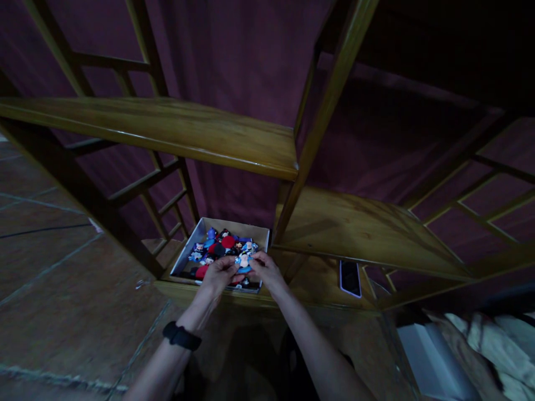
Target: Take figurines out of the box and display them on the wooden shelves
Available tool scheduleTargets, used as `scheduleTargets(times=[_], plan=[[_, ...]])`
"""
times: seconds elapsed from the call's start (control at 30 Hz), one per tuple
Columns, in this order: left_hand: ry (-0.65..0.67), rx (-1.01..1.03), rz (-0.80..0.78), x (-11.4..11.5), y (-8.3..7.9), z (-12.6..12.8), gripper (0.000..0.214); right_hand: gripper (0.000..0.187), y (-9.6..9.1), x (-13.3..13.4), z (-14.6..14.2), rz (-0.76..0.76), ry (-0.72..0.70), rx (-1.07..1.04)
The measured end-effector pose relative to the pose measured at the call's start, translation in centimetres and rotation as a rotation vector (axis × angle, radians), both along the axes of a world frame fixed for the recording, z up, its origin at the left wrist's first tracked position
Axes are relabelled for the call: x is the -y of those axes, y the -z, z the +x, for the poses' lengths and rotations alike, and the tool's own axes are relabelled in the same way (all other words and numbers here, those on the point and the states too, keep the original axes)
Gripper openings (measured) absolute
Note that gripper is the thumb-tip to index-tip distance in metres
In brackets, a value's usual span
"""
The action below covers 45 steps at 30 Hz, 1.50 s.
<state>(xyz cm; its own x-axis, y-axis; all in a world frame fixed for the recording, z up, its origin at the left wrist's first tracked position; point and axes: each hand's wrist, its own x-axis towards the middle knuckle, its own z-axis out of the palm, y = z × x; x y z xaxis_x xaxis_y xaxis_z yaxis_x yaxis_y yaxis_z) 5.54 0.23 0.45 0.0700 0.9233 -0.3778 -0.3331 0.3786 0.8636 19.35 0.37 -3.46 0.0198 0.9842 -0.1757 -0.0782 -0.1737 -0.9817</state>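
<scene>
Between my two hands is a small blue and white figurine [243, 260], held above the front part of a shallow cardboard box. My left hand [220, 273] pinches its left side, and my right hand [266, 268] grips it from the right with closed fingers. The box [259, 236] has white outer walls and sits on the low wooden shelf. Several small figurines in red, black, blue and purple lie jumbled inside, among them one with a round red top [228, 241]. My hands hide some of the box's front.
A wooden shelf unit [188, 131] with lattice sides surrounds the box, and one board [368, 228] juts out at right. A phone [350, 278] lies on the low shelf. A pale box [434, 362] and crumpled cloth [501, 345] are at lower right. Dark red curtain hangs behind.
</scene>
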Motion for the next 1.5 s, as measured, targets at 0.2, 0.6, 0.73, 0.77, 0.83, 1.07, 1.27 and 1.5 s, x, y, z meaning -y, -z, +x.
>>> scheduleTargets(times=[0.2,0.6,0.73,0.77,0.83,1.07,1.27,1.5], plan=[[-0.012,-0.008,-0.020,-0.3,0.2,0.0,0.020,0.017,0.6,-0.2,-0.2,0.017,0.022,0.002],[-0.021,0.001,-0.004,-0.6,0.2,-0.4,0.016,0.019,0.0,-0.1,-0.2,0.046,-0.002,0.076],[-0.020,0.003,0.002,-0.7,0.3,-0.5,0.015,0.019,-0.2,-0.1,-0.2,0.036,0.001,0.073],[-0.016,0.001,0.003,-0.7,0.3,-0.5,0.015,0.019,-0.3,-0.1,-0.2,0.035,0.005,0.067],[-0.014,-0.004,0.002,-0.7,0.3,-0.5,0.016,0.020,-0.4,0.0,-0.2,0.037,0.017,0.056],[-0.004,-0.004,-0.007,-0.6,-0.2,-0.5,0.017,0.023,-0.5,-0.2,0.1,0.060,0.033,0.070],[-0.005,0.001,-0.028,-0.5,-0.5,-0.5,0.016,0.018,-0.5,-0.4,0.4,0.130,0.063,0.169],[0.023,-0.013,-0.040,-0.4,-0.5,-0.5,0.014,0.018,-1.9,0.0,0.6,0.191,0.091,0.224]])
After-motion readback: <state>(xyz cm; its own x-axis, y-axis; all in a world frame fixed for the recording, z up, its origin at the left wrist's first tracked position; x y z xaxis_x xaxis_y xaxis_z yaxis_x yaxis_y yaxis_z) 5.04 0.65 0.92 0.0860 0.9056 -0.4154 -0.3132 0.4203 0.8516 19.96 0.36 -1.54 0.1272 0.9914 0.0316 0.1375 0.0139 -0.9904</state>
